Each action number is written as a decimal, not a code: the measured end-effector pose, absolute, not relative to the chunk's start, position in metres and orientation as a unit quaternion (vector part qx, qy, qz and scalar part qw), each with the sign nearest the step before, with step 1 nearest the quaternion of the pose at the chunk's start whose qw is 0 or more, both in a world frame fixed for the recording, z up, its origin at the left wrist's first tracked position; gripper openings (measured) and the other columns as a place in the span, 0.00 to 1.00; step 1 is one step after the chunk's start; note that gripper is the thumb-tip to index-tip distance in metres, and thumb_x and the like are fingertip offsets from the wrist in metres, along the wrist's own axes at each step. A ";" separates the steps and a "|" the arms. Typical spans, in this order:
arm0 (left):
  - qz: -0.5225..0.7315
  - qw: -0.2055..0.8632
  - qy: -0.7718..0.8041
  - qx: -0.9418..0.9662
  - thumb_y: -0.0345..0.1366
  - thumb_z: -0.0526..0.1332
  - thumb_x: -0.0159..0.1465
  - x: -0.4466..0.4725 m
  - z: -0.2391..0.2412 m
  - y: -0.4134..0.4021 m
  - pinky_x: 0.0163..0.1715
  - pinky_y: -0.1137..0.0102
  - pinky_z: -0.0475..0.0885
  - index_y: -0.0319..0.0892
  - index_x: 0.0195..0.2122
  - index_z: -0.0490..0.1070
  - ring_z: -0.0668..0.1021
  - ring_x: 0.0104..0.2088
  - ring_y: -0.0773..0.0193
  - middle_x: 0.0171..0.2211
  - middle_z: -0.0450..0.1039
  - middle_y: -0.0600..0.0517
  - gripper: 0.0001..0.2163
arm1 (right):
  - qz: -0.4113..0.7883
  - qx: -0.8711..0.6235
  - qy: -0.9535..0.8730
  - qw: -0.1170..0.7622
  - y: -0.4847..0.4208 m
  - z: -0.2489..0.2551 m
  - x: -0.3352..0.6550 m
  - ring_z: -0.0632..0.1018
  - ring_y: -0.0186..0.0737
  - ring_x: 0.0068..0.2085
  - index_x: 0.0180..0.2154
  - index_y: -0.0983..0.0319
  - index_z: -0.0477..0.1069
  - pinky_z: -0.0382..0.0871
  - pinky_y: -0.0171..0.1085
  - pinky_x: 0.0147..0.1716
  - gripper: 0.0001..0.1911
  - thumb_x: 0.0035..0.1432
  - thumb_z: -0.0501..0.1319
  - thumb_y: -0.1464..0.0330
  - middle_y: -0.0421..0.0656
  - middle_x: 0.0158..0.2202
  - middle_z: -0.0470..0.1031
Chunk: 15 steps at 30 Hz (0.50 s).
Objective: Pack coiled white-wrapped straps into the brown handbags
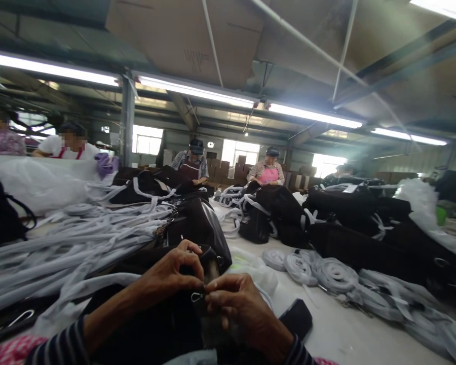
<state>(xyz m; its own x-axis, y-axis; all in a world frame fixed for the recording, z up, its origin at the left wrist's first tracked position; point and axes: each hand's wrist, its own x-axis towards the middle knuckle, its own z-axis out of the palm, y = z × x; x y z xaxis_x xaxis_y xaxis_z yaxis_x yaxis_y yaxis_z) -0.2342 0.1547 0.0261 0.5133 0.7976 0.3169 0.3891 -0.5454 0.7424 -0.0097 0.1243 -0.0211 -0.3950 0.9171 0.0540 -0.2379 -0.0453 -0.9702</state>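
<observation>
A black bag (155, 324) lies in front of me, its lower part dark and hard to make out. My left hand (175, 271) pinches the bag's edge with thumb and forefinger. Close beside it, my right hand (239, 299) is closed in a pinch on the same edge, fingertips almost meeting the left ones. Between the hands, a small metal ring (196, 296) shows on the bag. Whatever small part sits inside the fingertips is hidden. Just beyond my hands rests another dark bag (197, 228).
White-wrapped straps (99, 238) are heaped at left. Coiled wrapped straps (334, 274) line the table (327, 329) at right, near a black flat object (298, 319). More black bags (277, 213) are piled further back. Co-workers, including a person in a pink apron (269, 175), stand across the table.
</observation>
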 end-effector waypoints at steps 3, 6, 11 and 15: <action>0.332 0.298 0.339 0.828 0.39 0.69 0.57 -0.237 0.024 0.155 0.61 0.62 0.62 0.46 0.31 0.83 0.65 0.62 0.49 0.44 0.75 0.49 0.04 | 0.602 -0.317 -0.558 0.474 0.121 -0.024 -0.012 0.70 0.28 0.21 0.32 0.68 0.80 0.61 0.27 0.19 0.15 0.52 0.74 0.61 0.42 0.24 0.76; 0.363 0.282 0.345 0.818 0.37 0.68 0.59 -0.237 0.020 0.156 0.59 0.61 0.64 0.46 0.33 0.84 0.68 0.60 0.48 0.47 0.73 0.47 0.05 | 0.571 -0.328 -0.557 0.506 0.121 -0.023 -0.015 0.67 0.27 0.21 0.30 0.67 0.80 0.59 0.27 0.19 0.16 0.50 0.75 0.60 0.38 0.23 0.73; 0.403 0.303 0.328 0.799 0.39 0.68 0.60 -0.234 0.020 0.154 0.54 0.62 0.70 0.43 0.41 0.83 0.74 0.50 0.54 0.43 0.72 0.48 0.09 | 0.540 -0.324 -0.538 0.561 0.125 -0.018 -0.018 0.66 0.28 0.20 0.31 0.65 0.81 0.57 0.28 0.18 0.14 0.51 0.75 0.60 0.39 0.23 0.72; 0.408 0.307 0.327 0.795 0.38 0.68 0.59 -0.233 0.020 0.154 0.55 0.63 0.69 0.43 0.36 0.84 0.73 0.52 0.53 0.44 0.72 0.47 0.07 | 0.513 -0.346 -0.515 0.594 0.128 -0.014 -0.019 0.72 0.34 0.24 0.35 0.62 0.80 0.61 0.31 0.18 0.16 0.49 0.75 0.59 0.42 0.27 0.76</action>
<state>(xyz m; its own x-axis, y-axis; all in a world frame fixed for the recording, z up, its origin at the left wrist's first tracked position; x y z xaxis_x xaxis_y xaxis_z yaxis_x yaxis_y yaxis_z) -0.2328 0.1536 0.0199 0.4531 0.7708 0.4479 0.2702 -0.5975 0.7550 -0.0193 0.1278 -0.0140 -0.0567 0.9648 0.2567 -0.2530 0.2349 -0.9385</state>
